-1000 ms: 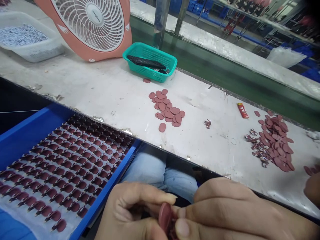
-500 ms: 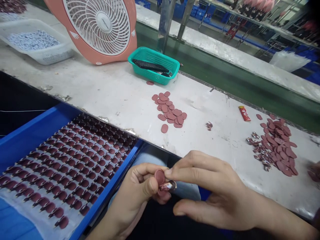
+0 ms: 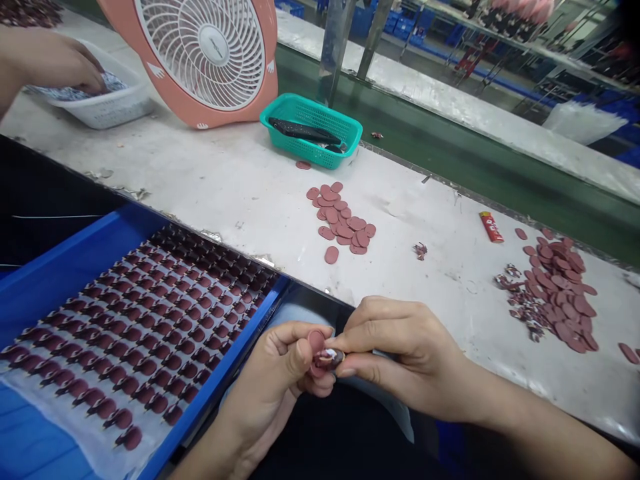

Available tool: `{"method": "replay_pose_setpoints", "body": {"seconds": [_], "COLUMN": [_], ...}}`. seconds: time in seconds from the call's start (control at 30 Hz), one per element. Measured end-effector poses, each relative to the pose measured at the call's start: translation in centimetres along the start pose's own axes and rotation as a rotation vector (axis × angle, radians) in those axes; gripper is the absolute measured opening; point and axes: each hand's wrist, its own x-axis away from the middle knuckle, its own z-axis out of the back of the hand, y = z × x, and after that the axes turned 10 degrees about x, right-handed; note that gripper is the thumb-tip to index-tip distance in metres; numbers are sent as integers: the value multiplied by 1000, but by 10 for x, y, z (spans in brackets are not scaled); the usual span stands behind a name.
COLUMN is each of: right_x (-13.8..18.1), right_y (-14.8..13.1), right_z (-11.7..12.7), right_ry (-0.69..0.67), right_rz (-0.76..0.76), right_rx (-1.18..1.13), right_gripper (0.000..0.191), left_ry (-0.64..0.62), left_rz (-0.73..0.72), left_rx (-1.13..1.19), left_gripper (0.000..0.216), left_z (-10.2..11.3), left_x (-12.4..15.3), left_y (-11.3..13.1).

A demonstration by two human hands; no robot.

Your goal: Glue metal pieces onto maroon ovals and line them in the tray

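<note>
The left hand point(image 3: 267, 377) grips a red oval piece point(image 3: 316, 341) between its fingers, and the right hand point(image 3: 405, 353) pinches a small patterned piece point(image 3: 330, 359) firmly against it.

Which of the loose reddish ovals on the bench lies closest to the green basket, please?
The lone oval beside the green basket; the others lie farther away, mostly in piles.
</note>
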Motion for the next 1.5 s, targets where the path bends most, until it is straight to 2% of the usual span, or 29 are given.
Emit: {"method": "replay_pose_setpoints", "body": {"seconds": [0.43,0.73,0.83,0.93,1.0,1.13,1.2,1.3,1.37,1.43,1.5], "right_x": [-3,-5,-5,-5,-5,-4,-3,-5,-9,-11,-11], "right_y": [0,3,4,6,8,15,20,28,28,23,14], "right_z": [-1,-2,0,-1,-5,-22,-31,-42,-48,-50,-47], "right_ry": [12,-18,-25,4,99,327,382,390,377,361,364], "right_rz": [50,27,8,17,42,176,237,257,258,233,209], "right_rx": [41,13,-30,2,142,645,803,823,791,784,798], "right_gripper": [10,15,13,12,12,17,22,24,19,12,16], "left_ry": [-93,-20,-58,-91,-45,161,173,159,207,265,298], "left_rz": [20,6,0,-78,-202,-527,-630,-683,-690,-659,-595], "left_rx": [62,32,-22,-96,-136,-165,-197,-240,-253,-250,-227], "left_gripper": [31,33,36,55,66,39,35,33,34,40,48], "left_z": [9,5,7,10,11,6,1,-4,-2,4,10], "left_x": [-6,-2,-4,-9,-13,-19,-22,-26,-30,-35,-42], "left_y": [-4,-1,1,3,4,2,-2,-7,-8,-7,-3]}}
